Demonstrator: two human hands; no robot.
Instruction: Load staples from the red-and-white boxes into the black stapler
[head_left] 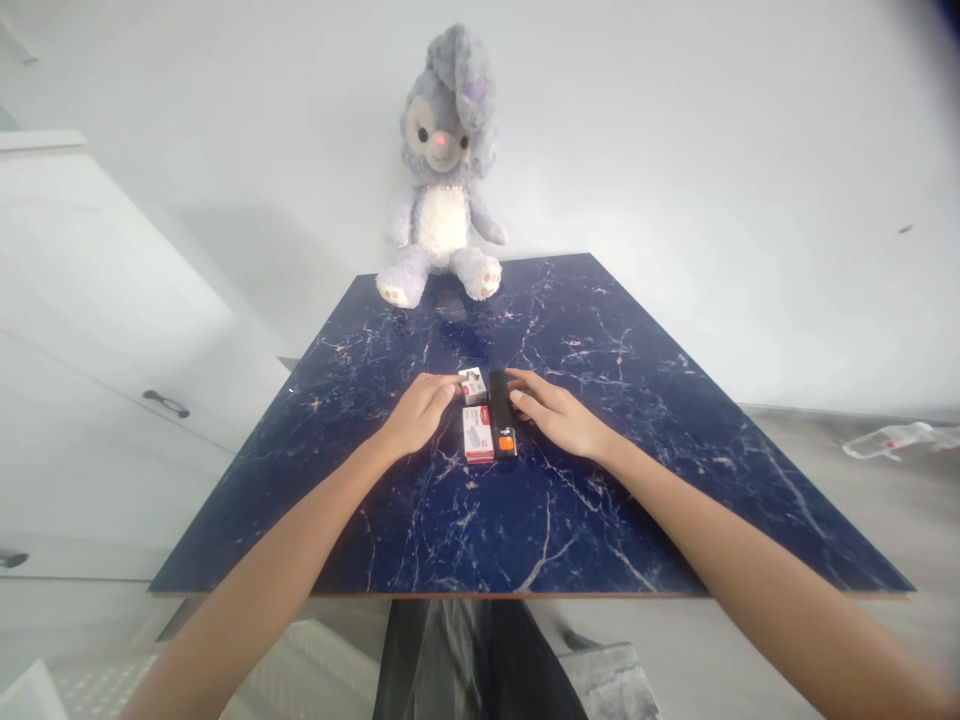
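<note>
Near the middle of the table, a long black stapler-like object with an orange label lies lengthwise, pointing away from me. Along its left side are two small white-and-red boxes, one behind the other. On the farther box sits a small dark item too tiny to make out. My left hand reaches in from the left, its extended fingertips at that farther box's left side. From the right, my right hand rests its parted thumb and fingers against the black object's side. Neither hand is wrapped around anything.
A grey plush rabbit sits at the table's far edge against the wall. The dark blue marble-patterned table ends just in front of my legs. White cabinets stand at left. Clear plastic packaging lies at right, below the tabletop.
</note>
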